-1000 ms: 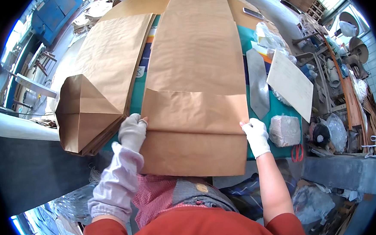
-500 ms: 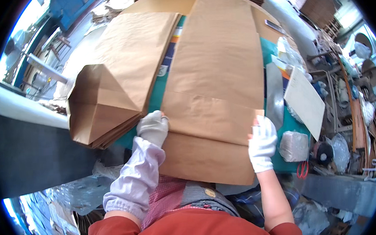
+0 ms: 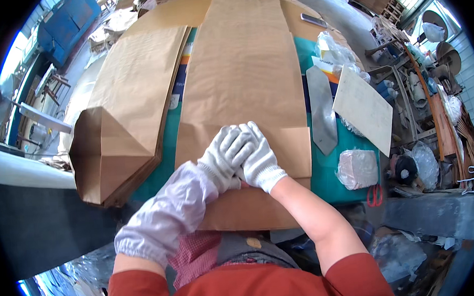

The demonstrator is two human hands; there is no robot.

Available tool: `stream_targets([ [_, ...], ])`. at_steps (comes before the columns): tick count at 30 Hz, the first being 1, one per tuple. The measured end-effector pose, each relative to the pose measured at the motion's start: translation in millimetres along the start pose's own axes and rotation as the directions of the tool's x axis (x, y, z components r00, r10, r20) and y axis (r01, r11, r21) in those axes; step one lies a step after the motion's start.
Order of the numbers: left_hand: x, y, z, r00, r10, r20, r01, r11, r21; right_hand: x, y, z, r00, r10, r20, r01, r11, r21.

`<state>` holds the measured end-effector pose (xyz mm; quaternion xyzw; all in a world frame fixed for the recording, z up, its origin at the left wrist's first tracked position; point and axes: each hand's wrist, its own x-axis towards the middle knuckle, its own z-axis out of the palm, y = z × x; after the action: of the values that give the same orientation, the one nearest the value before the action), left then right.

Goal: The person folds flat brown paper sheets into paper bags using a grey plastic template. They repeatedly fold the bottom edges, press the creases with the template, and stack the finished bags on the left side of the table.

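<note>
A long brown paper sheet or bag [image 3: 243,71] lies lengthwise before me, with a folded band across its near part. Both my hands wear white knit gloves and meet on that band. My left hand [image 3: 224,153], a pale sleeve cover behind it, rests with fingers stretched out, partly over the other hand. My right hand [image 3: 260,162] lies flat against it, fingers extended toward the far side. Neither hand appears to grip anything. To the left sits a stack of brown paper bags [image 3: 135,78], its near end opened into a pointed, folded shape [image 3: 110,161].
On the green table surface [image 3: 326,183] at right are a grey flat plate [image 3: 321,110], a pale board [image 3: 363,107], a plastic-wrapped block [image 3: 356,169] and red-handled scissors [image 3: 375,195]. Farther back lie clear plastic [image 3: 335,50] and a phone [image 3: 313,20]. A cluttered rack [image 3: 407,99] stands beyond.
My hands have come inward from the two side edges of the brown paper and now meet at its middle. The view has shifted slightly.
</note>
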<state>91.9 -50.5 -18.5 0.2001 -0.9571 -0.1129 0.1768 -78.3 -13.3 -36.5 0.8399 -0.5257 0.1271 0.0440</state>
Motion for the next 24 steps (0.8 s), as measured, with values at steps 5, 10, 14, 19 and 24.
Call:
stream_targets([
  [5, -74, -19, -25, 0.910, -0.409, 0.066, 0.397, 0.906, 0.146, -79, 52, -20, 0.986, 0.164, 0.037, -0.167, 0.984, 0.069],
  [10, -84, -22, -8, 0.884, -0.463, -0.063, 0.458, 0.831, 0.317, -117, 87, -1, 0.935, 0.323, -0.147, -0.262, 0.908, 0.326],
  [14, -3, -11, -42, 0.966, -0.259, 0.001, 0.254, 0.946, 0.204, -121, 89, 0, 0.918, 0.329, -0.220, -0.252, 0.914, 0.318],
  [19, 40, 2, -79, 0.812, -0.561, 0.163, 0.570, 0.821, -0.011, -128, 61, -42, 0.949, 0.226, -0.221, -0.194, 0.968, 0.158],
  [24, -1, 40, -105, 0.969, -0.225, -0.098, 0.229, 0.973, 0.025, -117, 5, -90, 0.938, 0.153, -0.310, -0.114, 0.983, 0.142],
])
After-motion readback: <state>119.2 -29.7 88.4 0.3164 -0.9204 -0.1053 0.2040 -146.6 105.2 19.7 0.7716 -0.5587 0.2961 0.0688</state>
